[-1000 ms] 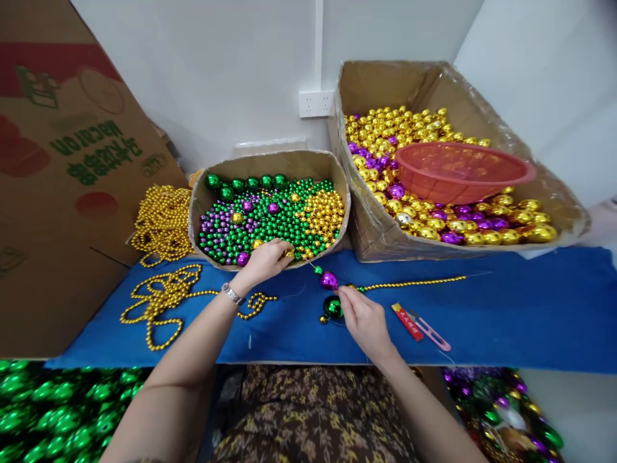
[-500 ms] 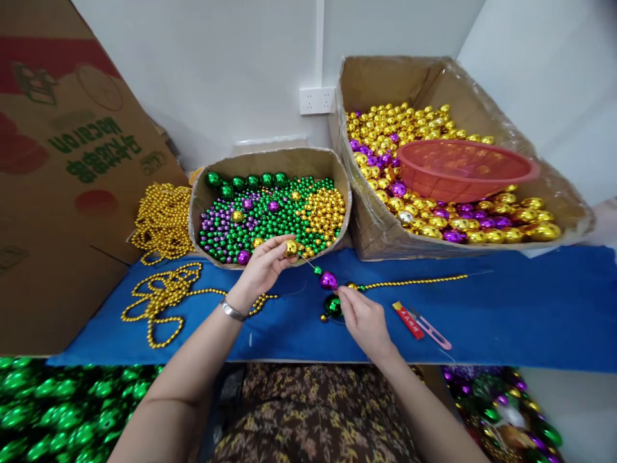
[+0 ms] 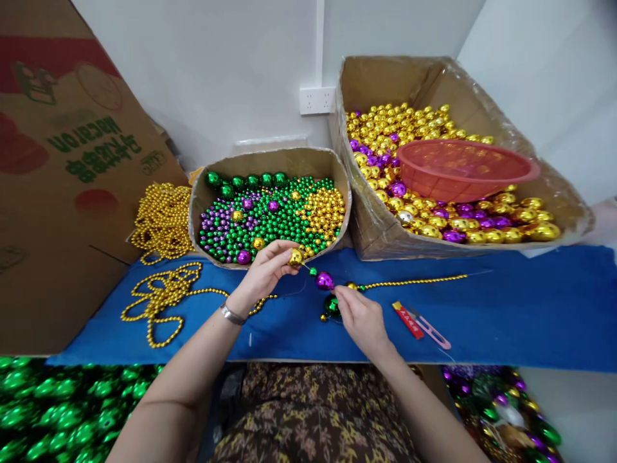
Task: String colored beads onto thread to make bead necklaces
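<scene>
Between the fingertips of my left hand (image 3: 270, 267) is a shiny gold bead (image 3: 295, 257), held at the near rim of the small box. A thin string runs from it through a small green bead (image 3: 313, 272) to a purple bead (image 3: 324, 281). My right hand (image 3: 361, 318) is pinched closed just right of the purple bead, on the strung beads; the exact spot is hidden by the fingers. A large green bead (image 3: 331, 305) and a small gold bead (image 3: 323, 317) hang or lie below. A strand of small gold beads (image 3: 414, 282) stretches right on the blue cloth.
A small cardboard box (image 3: 270, 156) holds green, purple and gold beads. Right of it, a larger box (image 3: 380, 241) contains gold and purple beads and a red basket (image 3: 463, 170). Pink thread snips (image 3: 436, 333) lie beside a red packet (image 3: 409, 321). Gold bead strands (image 3: 161, 299) lie left.
My left hand has brought the gold bead slightly right and down, closer to the small green bead. The purple bead has shifted a little left with my right hand.
</scene>
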A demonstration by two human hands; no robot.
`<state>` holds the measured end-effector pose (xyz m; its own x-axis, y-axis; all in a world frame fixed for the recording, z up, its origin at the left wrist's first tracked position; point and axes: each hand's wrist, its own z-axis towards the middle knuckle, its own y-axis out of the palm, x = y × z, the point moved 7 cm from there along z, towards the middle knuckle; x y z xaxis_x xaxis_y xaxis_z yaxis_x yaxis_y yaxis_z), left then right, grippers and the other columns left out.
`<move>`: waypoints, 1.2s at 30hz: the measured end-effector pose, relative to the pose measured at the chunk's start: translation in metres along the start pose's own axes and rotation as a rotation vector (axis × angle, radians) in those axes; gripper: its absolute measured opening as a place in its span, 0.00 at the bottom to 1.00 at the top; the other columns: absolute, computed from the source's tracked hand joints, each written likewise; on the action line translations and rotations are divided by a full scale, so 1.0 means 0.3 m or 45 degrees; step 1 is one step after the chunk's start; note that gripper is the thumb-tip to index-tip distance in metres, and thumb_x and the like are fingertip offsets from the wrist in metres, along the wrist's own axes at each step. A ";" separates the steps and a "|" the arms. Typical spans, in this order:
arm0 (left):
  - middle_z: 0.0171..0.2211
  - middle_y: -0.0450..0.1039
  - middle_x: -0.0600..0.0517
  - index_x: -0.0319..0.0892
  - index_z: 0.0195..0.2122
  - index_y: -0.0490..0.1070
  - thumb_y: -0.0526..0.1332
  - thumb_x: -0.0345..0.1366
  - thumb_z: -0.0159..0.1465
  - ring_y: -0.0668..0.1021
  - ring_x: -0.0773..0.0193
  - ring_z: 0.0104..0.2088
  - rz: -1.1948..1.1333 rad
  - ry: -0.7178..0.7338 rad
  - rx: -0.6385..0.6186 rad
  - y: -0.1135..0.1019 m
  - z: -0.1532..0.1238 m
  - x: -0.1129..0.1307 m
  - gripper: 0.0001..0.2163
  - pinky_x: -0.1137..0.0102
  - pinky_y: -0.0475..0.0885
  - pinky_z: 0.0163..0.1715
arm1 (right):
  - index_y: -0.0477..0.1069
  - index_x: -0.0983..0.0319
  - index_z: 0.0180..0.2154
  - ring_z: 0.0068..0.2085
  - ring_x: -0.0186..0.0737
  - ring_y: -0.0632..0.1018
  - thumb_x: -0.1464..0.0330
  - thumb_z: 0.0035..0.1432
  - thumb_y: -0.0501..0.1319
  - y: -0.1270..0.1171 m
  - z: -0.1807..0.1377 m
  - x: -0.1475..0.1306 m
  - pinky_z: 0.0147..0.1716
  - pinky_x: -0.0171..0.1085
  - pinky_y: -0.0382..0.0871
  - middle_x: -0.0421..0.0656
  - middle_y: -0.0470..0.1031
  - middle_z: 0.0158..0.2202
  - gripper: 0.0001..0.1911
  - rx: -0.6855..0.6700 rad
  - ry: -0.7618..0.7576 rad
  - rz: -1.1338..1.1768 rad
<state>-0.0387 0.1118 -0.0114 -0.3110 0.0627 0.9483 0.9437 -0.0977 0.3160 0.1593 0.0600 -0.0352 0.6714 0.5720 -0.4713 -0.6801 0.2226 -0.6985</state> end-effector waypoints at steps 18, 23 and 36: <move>0.41 0.78 0.48 0.40 0.44 0.71 0.74 0.35 0.50 0.81 0.60 0.39 -0.100 0.089 0.218 0.029 -0.054 -0.066 0.22 0.67 0.77 0.40 | 0.72 0.62 0.44 0.35 0.39 0.76 0.66 0.69 0.49 0.001 -0.019 0.018 0.38 0.36 0.71 0.46 0.71 0.34 0.14 0.072 0.135 0.057; 0.40 0.77 0.49 0.39 0.43 0.71 0.74 0.35 0.48 0.81 0.61 0.38 -0.137 0.081 0.295 0.019 -0.058 -0.073 0.21 0.68 0.77 0.39 | 0.72 0.62 0.41 0.35 0.37 0.76 0.66 0.69 0.52 -0.013 -0.019 0.001 0.38 0.35 0.71 0.44 0.71 0.33 0.11 0.133 0.106 0.112; 0.38 0.78 0.49 0.39 0.42 0.71 0.74 0.35 0.50 0.82 0.61 0.36 -0.148 0.067 0.261 0.018 -0.067 -0.056 0.20 0.68 0.78 0.37 | 0.74 0.60 0.44 0.33 0.36 0.76 0.67 0.67 0.55 -0.009 -0.032 0.001 0.36 0.35 0.72 0.44 0.72 0.33 0.10 0.190 0.077 0.145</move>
<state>-0.0307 0.0904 -0.0252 -0.4189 0.0093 0.9080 0.9028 0.1115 0.4154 0.1640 0.0520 -0.0387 0.6011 0.5529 -0.5770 -0.7857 0.2766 -0.5534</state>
